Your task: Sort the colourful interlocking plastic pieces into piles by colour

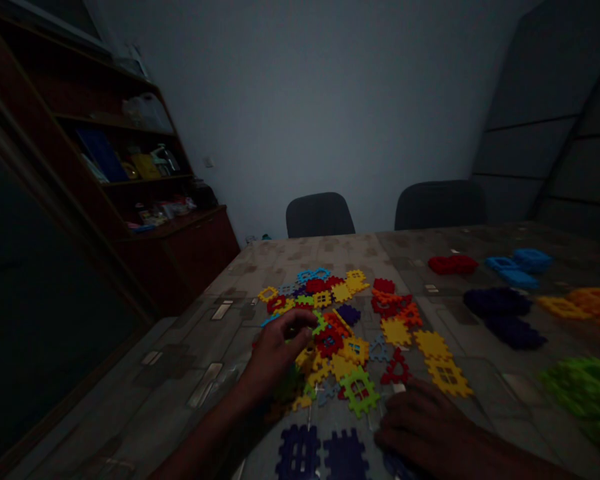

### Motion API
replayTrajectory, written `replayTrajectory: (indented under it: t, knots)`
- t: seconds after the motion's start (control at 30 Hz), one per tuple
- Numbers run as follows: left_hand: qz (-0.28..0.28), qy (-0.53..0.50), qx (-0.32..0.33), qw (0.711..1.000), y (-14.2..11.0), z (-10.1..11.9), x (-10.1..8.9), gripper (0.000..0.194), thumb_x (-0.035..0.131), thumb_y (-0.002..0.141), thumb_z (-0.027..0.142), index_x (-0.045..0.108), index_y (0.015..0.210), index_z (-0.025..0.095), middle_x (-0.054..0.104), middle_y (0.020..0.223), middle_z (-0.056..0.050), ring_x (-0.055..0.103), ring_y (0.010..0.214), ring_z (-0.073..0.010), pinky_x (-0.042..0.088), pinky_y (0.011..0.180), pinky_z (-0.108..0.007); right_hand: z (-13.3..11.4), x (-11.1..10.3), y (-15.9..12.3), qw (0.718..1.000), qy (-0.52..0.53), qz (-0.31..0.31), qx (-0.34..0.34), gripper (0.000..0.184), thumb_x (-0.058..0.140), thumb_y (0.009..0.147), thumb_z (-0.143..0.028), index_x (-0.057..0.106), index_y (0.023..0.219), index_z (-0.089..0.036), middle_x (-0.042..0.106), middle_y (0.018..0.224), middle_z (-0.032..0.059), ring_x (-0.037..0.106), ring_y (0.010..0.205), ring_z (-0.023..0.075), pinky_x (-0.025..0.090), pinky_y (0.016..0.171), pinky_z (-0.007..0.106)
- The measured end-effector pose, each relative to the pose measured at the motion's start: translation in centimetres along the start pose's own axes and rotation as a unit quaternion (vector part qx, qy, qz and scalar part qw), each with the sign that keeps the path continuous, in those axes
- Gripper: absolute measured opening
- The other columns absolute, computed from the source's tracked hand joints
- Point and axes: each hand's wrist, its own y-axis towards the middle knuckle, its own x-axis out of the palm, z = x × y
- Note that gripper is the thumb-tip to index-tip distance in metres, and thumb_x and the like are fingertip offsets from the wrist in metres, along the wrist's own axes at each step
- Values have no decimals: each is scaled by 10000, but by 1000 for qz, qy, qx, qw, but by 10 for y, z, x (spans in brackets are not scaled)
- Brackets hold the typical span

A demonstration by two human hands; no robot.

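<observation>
**Current state.** A mixed heap of interlocking plastic waffle blocks (330, 327) occupies the middle of the patterned tabletop (180, 373), with red, yellow, orange, blue, green and purple pieces overlapping one another. Single-colour piles lie on the right: a red pile (453, 265) and a blue pile (517, 267) at the far side, a dark purple pile (505, 319) nearer, a yellow-orange pile (575, 303) at the right edge, and a green pile (590, 393), blurred, at the near right. Colour grouping is therefore partly complete; most of the pieces in view are in the piles or the heap, though which holds more cannot be judged. Two dark purple blocks (297, 453) lie apart at the near edge of the view.

**Hands.** The left hand (275, 353) is over the near-left part of the heap, its fingers (305, 321) curved downward and bunched. Whether they pinch a piece cannot be determined in this light. The right hand (420, 420) lies palm-down on the tabletop at the near right of the heap, fingers extended and not gripping, just beside a red triangular frame piece (395, 368).

**Storage.** A dark wooden shelf cabinet (180, 253) stands beyond the left side of the tabletop. Its shelves hold folders, bottles and packets, too dim to identify. Two dark chairs (320, 217) stand at the far side.
</observation>
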Motion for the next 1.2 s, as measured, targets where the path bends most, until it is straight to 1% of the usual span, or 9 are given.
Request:
replayTrajectory:
  t: [0.1,0.17,0.27,0.53,0.67,0.8,0.97,1.1,1.2]
  knots:
    - [-51,99,19,994,21,8,10,246,619,921,277,735,1119,189,792,1190,-100,732,1124,-274,544,1016,-373,-9,-40,-2,999,0,-10,33,444,698,967,-404,654,1409,-394,811,1244,49,738,1153,315,453,1174,556]
    - [-85,180,20,980,40,17,23,279,690,926,253,733,1196,199,770,1276,-103,700,1210,-284,512,1080,-399,-13,-71,-10,998,-6,-7,67,665,748,923,-463,548,1553,-388,684,1489,81,636,1349,376,399,1222,609]
    - [-125,302,-2,945,68,31,46,347,772,958,329,703,1263,180,718,1345,-120,654,1275,-317,487,1120,-535,-12,-99,-24,992,-51,-10,119,630,702,969,-447,530,1575,-425,609,1572,63,593,1411,385,525,1136,582]
    - [-217,466,-65,855,107,48,84,371,730,1027,378,656,1337,187,674,1368,-105,690,1188,-296,588,1008,-532,-26,-116,-6,988,-16,2,152,351,709,914,-378,770,1260,-374,773,1320,63,707,1228,364,566,1083,569]
    - [-221,469,-60,853,108,48,85,369,727,1030,368,651,1343,188,673,1364,-104,697,1169,-290,601,987,-519,-27,-122,-3,987,0,-9,161,354,703,911,-371,772,1259,-362,773,1312,80,703,1227,369,573,1062,580]
    - [-206,422,-20,883,107,48,71,380,742,1019,343,647,1355,192,658,1399,-109,682,1206,-301,589,1009,-533,-11,-108,-20,987,-5,19,160,419,693,947,-462,735,1356,-379,733,1400,91,662,1303,398,552,1083,633]
    - [-182,311,83,929,64,51,33,565,882,879,272,650,1394,255,655,1468,-96,598,1360,-320,477,1152,-464,-1,-106,-27,986,-32,33,160,442,651,980,-524,710,1398,-388,736,1392,94,662,1301,404,566,1072,637]
    - [-205,220,120,946,-17,41,9,618,915,807,254,674,1376,268,709,1392,-100,652,1280,-336,527,1084,-458,2,-112,-33,986,-49,22,161,421,641,974,-512,727,1365,-382,750,1364,88,689,1259,406,614,1022,601]
    - [-215,177,97,955,-71,15,6,720,872,823,193,595,1467,357,673,1453,-82,648,1285,-332,539,1068,-468,11,-102,-55,976,-77,45,196,488,674,962,-508,664,1446,-441,668,1505,41,615,1372,425,574,1097,596]
